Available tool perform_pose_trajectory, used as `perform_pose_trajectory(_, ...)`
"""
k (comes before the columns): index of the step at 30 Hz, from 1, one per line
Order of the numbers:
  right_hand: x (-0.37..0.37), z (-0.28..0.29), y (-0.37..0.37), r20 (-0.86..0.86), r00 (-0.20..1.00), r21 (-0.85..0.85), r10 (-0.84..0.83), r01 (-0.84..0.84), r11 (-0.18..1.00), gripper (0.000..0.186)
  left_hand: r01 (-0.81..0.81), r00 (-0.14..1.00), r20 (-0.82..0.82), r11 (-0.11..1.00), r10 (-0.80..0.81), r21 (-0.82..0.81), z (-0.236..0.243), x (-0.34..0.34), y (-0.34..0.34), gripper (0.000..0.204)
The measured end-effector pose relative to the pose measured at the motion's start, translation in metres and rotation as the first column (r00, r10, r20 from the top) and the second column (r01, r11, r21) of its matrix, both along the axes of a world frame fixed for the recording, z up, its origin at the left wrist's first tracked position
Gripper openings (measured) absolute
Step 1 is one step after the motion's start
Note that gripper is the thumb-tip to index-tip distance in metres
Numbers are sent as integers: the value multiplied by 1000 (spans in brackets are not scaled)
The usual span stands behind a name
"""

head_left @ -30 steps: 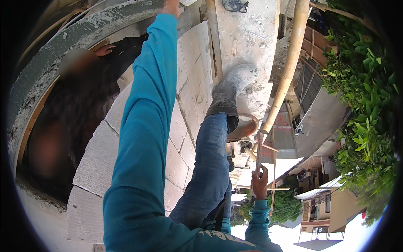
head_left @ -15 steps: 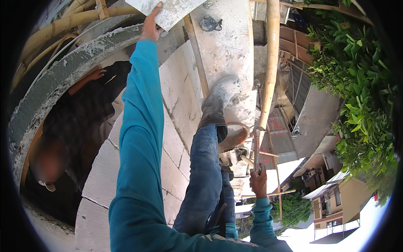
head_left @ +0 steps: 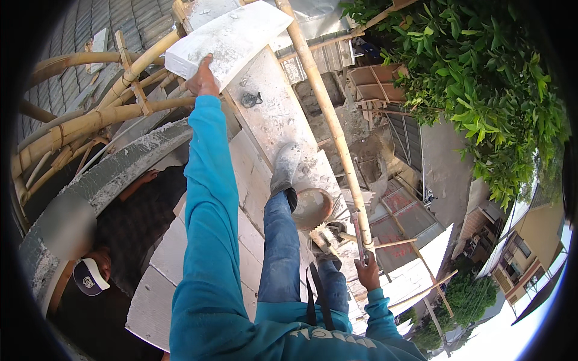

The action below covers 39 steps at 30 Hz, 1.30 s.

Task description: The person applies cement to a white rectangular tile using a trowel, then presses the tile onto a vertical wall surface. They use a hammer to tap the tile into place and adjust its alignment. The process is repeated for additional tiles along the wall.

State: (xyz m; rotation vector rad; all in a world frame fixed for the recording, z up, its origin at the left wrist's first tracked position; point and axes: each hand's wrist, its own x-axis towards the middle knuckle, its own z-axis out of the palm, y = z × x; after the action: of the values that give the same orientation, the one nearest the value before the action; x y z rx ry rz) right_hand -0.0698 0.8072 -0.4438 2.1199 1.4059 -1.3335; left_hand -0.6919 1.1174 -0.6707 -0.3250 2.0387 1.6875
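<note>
Head view: the pale block wall (head_left: 159,301) curves beneath my outstretched left arm. Beside it runs the dusty plank (head_left: 280,114), with a bamboo pole (head_left: 328,108) along its right side. Over the plank's far end is the white block (head_left: 241,42); I cannot tell whether it rests there. My left hand (head_left: 205,79) grips its near edge, one digit on top, others hidden. A round basin (head_left: 313,207) sits by my boot. My right hand (head_left: 367,272) is wrapped around a slim metal tool (head_left: 360,234).

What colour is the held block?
The block is white with grey smudges, clearest in the head view.
</note>
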Motion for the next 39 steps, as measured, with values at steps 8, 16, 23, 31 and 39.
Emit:
perform_pose_trajectory(8,81,36,-86,72,985,112,-155,147,983,49,378,490,-262,474,-831,-796,179,100,79,89)
perform_pose_trajectory(16,118,54,-192,250,875,214,-415,368,905,52,484,9,-217,194,-976,-853,227,202,66,81)
perform_pose_trajectory(23,146,74,-289,396,716,132,-575,575,807,52,606,-179,-219,68,-959,-793,260,283,-7,88)
perform_pose_trajectory(31,136,68,-397,459,531,141,-712,748,648,46,637,-435,-262,-88,-861,-766,308,364,-102,82)
perform_pose_trajectory(39,23,88,-439,486,171,151,-857,950,275,44,560,-649,-213,-269,-731,-784,325,406,-119,80)
